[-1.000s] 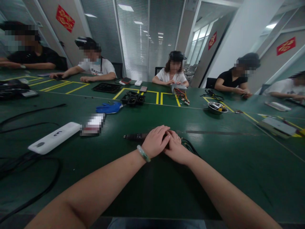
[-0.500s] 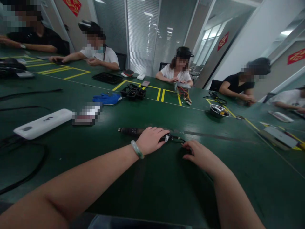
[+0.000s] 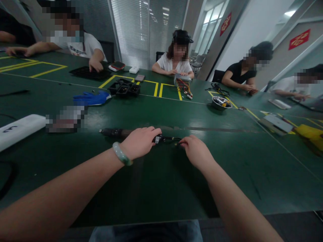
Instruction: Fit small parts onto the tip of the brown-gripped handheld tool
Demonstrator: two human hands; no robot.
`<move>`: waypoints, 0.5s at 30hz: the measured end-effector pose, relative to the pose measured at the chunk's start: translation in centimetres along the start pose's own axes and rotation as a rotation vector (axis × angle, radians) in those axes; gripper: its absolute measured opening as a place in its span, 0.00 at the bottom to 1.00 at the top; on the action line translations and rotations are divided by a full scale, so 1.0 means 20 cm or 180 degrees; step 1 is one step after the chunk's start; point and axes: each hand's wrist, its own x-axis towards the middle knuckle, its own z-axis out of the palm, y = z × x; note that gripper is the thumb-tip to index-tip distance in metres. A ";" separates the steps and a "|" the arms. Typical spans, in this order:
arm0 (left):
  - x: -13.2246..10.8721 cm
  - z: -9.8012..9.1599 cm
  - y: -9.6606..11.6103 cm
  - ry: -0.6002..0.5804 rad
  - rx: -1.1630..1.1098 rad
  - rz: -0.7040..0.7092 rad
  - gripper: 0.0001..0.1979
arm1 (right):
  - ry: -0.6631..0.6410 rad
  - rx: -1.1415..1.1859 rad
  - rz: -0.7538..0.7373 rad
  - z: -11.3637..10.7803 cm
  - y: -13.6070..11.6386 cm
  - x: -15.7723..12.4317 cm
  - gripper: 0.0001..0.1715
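Note:
A dark electric screwdriver lies across the green table with its bit end to the left. My left hand is wrapped over its rear half, which hides that part of the body. From the tool's right end, just past a white label, runs a thin black cord. My right hand pinches the cord between thumb and fingers, a short way right of the tool. Part of the cord is hidden by the fingertips. A small brass-coloured bit shows on it beside them.
A white power strip and a blurred-out flat object lie at left. Farther back are a blue glove, black plastic parts, a metal bowl and a power supply with wires. Several co-workers sit opposite.
The view has shifted, so most things sit farther left. My right thumb, apart from the fingers before, now closes against them at the cord. A co-worker's hand has reached onto the black tray.

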 end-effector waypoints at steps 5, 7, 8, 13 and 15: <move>-0.02 -0.06 -0.02 -0.0184 0.0147 0.0033 0.19 | 0.0467 0.0370 -0.0065 0.01 -0.04 0.03 0.09; -0.01 -0.05 0.00 -0.0063 0.0050 0.0129 0.20 | 0.0450 0.0490 -0.0148 0.02 -0.05 0.04 0.07; 0.00 -0.03 0.01 0.0003 -0.0010 0.0146 0.20 | 0.0412 0.0537 -0.0176 0.03 -0.05 0.04 0.06; 0.03 0.04 0.07 0.0229 -0.0123 0.0091 0.13 | 0.0300 0.0679 -0.0215 0.05 -0.06 0.02 0.06; 0.04 0.06 0.08 0.0316 -0.0131 0.0087 0.11 | 0.0345 0.0666 -0.0211 0.05 -0.07 0.02 0.06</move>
